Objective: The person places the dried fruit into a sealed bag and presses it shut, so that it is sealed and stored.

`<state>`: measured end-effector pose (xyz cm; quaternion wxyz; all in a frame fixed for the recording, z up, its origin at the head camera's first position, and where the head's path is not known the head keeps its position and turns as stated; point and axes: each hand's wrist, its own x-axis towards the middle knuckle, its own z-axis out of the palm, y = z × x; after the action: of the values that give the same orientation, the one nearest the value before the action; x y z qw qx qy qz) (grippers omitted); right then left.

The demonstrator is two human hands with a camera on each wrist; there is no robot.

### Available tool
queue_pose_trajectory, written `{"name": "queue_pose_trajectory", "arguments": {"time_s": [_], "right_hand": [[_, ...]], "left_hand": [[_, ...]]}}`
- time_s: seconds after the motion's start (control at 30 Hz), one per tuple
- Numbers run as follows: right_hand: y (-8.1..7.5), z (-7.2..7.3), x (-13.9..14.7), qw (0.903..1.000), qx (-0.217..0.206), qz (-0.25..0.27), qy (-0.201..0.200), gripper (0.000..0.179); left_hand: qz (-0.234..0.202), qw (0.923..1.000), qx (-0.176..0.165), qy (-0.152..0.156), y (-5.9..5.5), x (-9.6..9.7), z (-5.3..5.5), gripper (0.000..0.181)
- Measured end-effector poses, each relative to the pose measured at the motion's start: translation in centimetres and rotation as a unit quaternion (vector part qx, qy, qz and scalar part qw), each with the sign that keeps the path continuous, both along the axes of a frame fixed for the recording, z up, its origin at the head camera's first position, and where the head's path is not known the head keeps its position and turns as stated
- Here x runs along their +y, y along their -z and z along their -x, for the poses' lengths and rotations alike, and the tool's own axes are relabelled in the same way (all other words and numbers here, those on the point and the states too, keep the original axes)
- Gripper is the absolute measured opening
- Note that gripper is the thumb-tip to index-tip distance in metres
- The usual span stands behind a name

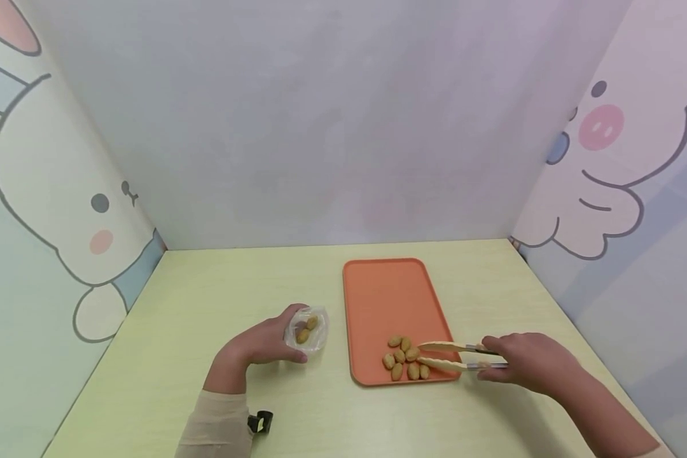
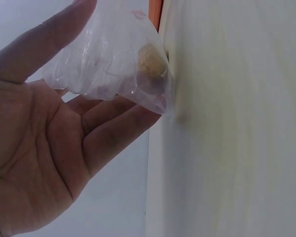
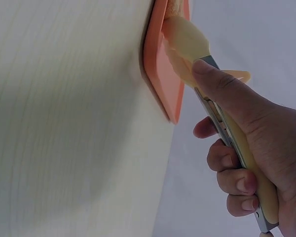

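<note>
My left hand (image 1: 271, 337) holds a clear plastic bag (image 1: 322, 340) with its mouth facing up, thumb on one side and fingers on the other. Two small brown, oval, nut-like pieces (image 1: 303, 336) show inside it; in the left wrist view one rough tan piece (image 2: 152, 60) shows through the plastic. My right hand (image 1: 529, 361) grips a pair of tongs (image 3: 239, 143) with metal arms and cream tips. The tips stand apart at the right side of several more brown pieces (image 1: 399, 356), which lie clustered at the near end of an orange tray (image 1: 383, 292).
The tray lies on a pale wooden table (image 1: 252, 280), right of the bag. A plain grey wall (image 1: 320, 127) closes off the back, and walls with cartoon animals stand at left and right. A black strap piece (image 1: 260, 422) shows beside the left sleeve (image 1: 217, 423).
</note>
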<state>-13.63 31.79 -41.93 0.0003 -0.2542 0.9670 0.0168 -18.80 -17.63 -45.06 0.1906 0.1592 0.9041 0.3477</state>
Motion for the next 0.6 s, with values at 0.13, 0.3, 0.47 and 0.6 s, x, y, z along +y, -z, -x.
{"name": "queue_pose_trajectory", "arguments": {"time_s": [0.13,0.3,0.47,0.6], "right_hand": [[0.08,0.0,-0.14,1.0,0.007,0.001,-0.006,0.044],[0.08,-0.08,-0.22,0.9999,0.008,0.002,-0.007,0.044],[0.13,-0.07,-0.19,0.9999,0.008,0.004,-0.012,0.042],[0.18,-0.01,-0.06,0.9999,0.008,0.003,-0.013,0.041]], "left_hand": [[-0.003,1.0,-0.002,0.0,-0.04,0.05,-0.03,0.096],[0.001,1.0,-0.003,-0.006,-0.07,0.13,-0.05,0.096],[0.005,1.0,-0.003,-0.007,-0.03,0.18,0.02,0.096],[0.0,1.0,-0.002,0.002,0.01,0.08,0.1,0.095]]}}
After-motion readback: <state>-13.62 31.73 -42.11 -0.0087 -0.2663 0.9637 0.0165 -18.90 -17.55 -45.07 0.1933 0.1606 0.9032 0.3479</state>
